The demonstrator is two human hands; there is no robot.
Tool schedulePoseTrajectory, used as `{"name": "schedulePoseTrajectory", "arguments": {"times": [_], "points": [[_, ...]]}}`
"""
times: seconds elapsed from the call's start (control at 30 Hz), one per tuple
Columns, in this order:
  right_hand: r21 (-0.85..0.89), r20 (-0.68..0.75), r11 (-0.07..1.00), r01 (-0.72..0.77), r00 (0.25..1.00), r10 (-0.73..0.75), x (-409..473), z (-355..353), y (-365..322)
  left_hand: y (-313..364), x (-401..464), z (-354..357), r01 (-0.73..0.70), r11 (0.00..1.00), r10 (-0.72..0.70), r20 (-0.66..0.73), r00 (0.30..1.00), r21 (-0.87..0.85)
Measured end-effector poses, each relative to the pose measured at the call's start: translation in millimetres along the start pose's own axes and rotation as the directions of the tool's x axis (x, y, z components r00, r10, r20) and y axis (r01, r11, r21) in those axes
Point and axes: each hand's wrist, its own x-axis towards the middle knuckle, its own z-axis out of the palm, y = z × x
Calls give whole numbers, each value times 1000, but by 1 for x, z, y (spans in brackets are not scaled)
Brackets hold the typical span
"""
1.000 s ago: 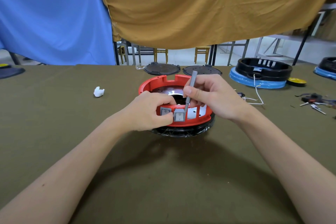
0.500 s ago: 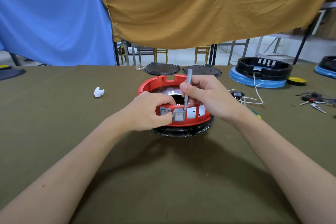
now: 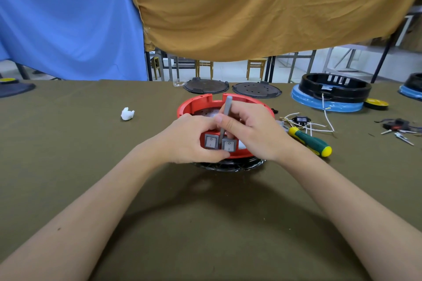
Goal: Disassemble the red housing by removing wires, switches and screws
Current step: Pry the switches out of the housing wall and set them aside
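Observation:
The round red housing (image 3: 196, 104) sits on a black base at the table's middle. Two grey rocker switches, one on the left (image 3: 210, 141) and one on the right (image 3: 229, 145), are set side by side in its near wall. My left hand (image 3: 189, 139) grips the housing's near rim beside the left switch. My right hand (image 3: 253, 130) holds a thin grey tool (image 3: 226, 109) upright, its tip down behind the two switches. Loose white wires (image 3: 317, 125) with a black socket lie right of the housing.
A green and yellow screwdriver (image 3: 309, 141) lies just right of my right hand. Two dark round plates (image 3: 205, 85) rest behind the housing. A black ring on a blue base (image 3: 331, 96), a yellow disc, keys (image 3: 402, 133) and a white wad (image 3: 127, 113) also lie on the olive cloth.
My right hand has moved left and closer to the left hand, bringing the grey tool more upright over the gap between the switches. The screwdriver it hid is now in view.

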Motion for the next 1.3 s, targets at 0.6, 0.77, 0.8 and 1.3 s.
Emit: {"name": "schedulePoseTrajectory", "arguments": {"times": [0.6,0.77,0.8,1.3], "points": [[-48,25,999,7,1000,-6,1,-1,-5,-2,3,4,8,999,-6,-44,999,36],[-139,110,990,-25,993,40,9,3,-12,-1,1,5,-9,999,13,-75,997,42],[-145,105,989,-29,994,44,10,3,-12,-1,1,6,-9,999,12,-84,996,42],[183,-145,983,-32,988,59,0,-18,3,0,1,7,3,991,11,-104,994,135]]}}
